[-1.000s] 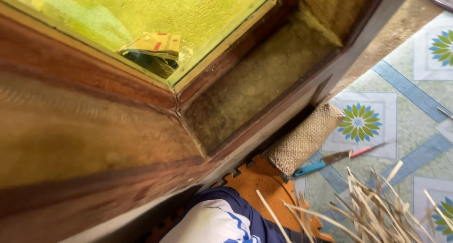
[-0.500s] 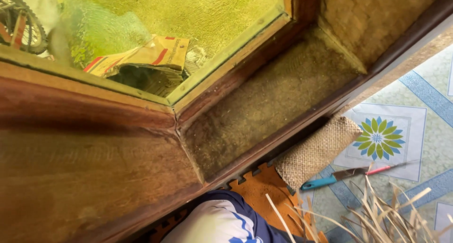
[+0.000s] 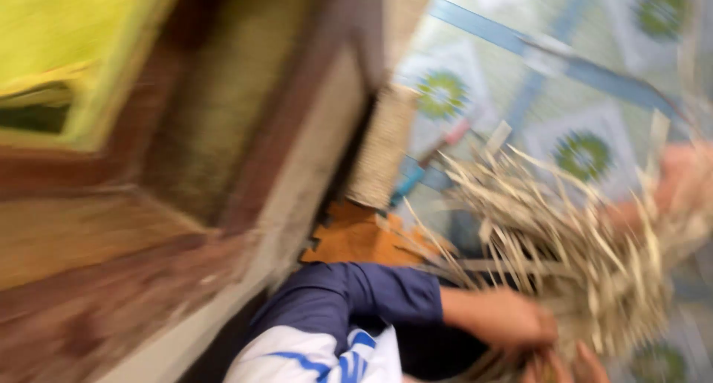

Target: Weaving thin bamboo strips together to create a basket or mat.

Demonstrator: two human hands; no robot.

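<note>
Patterned floor (image 3: pixel 520 78) beside a wooden frame (image 3: pixel 245 167); left hand (image 3: pixel 512 320) grips the straw bundle (image 3: pixel 587 242); right hand (image 3: pixel 679 182) too blurred to tell.

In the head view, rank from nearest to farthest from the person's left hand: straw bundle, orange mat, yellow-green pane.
From the left hand:
1. Straw bundle, touching it, just above.
2. Orange mat, further left.
3. Yellow-green pane, far upper left.

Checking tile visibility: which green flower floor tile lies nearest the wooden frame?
The flower tile just right of the burlap piece; the other flower tiles lie farther right, beyond the straw bundle.
</note>
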